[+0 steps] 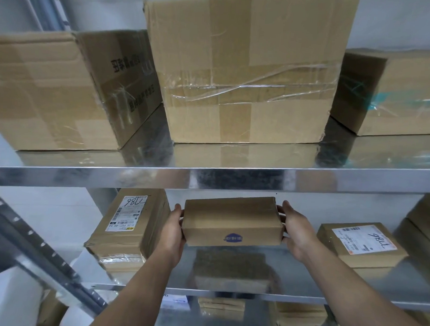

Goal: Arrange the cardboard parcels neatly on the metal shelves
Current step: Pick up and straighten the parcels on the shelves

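A small flat cardboard parcel (231, 220) with a blue round sticker on its near face sits in the middle of the lower metal shelf (303, 270). My left hand (173, 231) grips its left end and my right hand (295, 229) grips its right end, fingers curled behind it. Left of it stands a parcel with a label reading 786 (129, 225). To the right lies a flat labelled parcel (362, 243). On the upper shelf (208, 176) stand three big boxes: one at left (53, 91), a tall taped one in the middle (246, 71), one at right (392, 93).
More cardboard parcels (424, 219) sit at the far right of the lower shelf, and others (221, 307) lie on the shelf below. A perforated metal upright (35, 239) slants across the lower left. A white box (7, 299) is at the bottom left.
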The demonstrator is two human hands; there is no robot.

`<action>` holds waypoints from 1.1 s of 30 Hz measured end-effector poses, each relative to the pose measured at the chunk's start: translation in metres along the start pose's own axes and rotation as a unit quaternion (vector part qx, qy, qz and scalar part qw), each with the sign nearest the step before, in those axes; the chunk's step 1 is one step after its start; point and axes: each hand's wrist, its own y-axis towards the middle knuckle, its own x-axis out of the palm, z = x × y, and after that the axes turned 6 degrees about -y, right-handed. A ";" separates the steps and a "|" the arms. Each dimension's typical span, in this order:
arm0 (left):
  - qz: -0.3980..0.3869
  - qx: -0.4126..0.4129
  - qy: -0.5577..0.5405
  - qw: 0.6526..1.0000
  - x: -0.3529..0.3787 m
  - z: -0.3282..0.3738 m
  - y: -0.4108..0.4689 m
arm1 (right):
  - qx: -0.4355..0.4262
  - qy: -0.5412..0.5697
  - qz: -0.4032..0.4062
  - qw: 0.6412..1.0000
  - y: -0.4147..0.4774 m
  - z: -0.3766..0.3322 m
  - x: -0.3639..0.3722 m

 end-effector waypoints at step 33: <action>0.012 -0.038 0.038 0.999 0.001 0.005 0.008 | 0.012 -0.051 0.004 0.999 -0.009 -0.019 -0.003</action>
